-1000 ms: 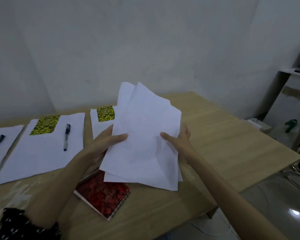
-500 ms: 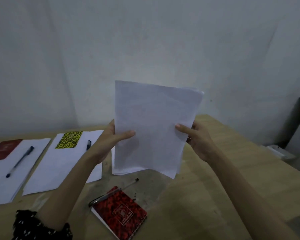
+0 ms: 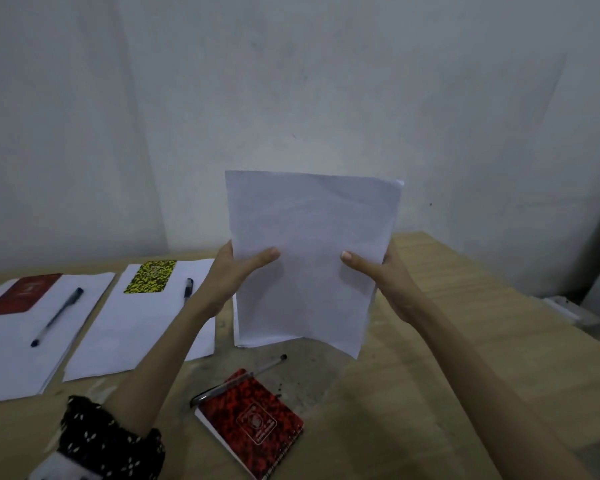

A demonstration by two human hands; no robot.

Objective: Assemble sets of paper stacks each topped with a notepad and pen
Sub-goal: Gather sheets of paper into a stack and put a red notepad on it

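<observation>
I hold a stack of white paper [image 3: 309, 251] upright above the table, its lower edge near the tabletop. My left hand [image 3: 234, 271] grips its left edge and my right hand [image 3: 378, 271] grips its right edge, thumbs on the front. Below it lie a red patterned notepad [image 3: 253, 424] and a loose pen [image 3: 236, 379] on bare wood. To the left lies a paper stack [image 3: 136, 327] with a yellow notepad [image 3: 151, 277] and a pen [image 3: 188, 287]. Further left, another stack [image 3: 21, 355] carries a dark red notepad [image 3: 21, 294] and a pen [image 3: 57, 317].
The wooden table [image 3: 447, 341] stands against a pale wall and has open surface on the right side. Its right edge drops off near a white object [image 3: 565, 306] on the floor. A dark patterned sleeve [image 3: 108, 441] covers my left forearm.
The loose, fanned sheets have been squared into a neat upright stack and lifted. The view has tilted up, bringing the second set at far left into sight.
</observation>
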